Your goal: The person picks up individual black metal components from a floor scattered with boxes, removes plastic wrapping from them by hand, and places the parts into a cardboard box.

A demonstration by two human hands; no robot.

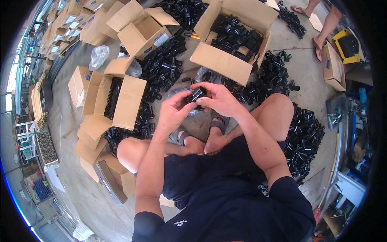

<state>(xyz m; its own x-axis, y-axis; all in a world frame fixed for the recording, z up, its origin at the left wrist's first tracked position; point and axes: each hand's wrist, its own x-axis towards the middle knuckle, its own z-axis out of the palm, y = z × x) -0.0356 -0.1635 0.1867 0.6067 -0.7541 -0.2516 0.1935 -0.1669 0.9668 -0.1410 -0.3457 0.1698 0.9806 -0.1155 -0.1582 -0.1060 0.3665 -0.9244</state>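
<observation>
Between my two hands, above my sandalled feet, is a small glossy black plastic part (197,94), short and blocky; its exact kind cannot be made out. The fingers and thumb of my left hand (176,107) close on its left side. From the right, my right hand (218,98) pinches it too, thumb below and fingers over the top. Just beyond the hands stands an open cardboard box (221,62) holding many similar black parts (236,37). Clear plastic wrap (207,75) lies on the floor behind my hands, partly hidden by them.
Loose black parts are heaped at the left (163,66) and right (304,139). Open cardboard boxes (135,103) stand left, with stacked cartons (66,30) farther back. Another person's legs (325,25) show at the far right, near a yellow-framed object (347,45).
</observation>
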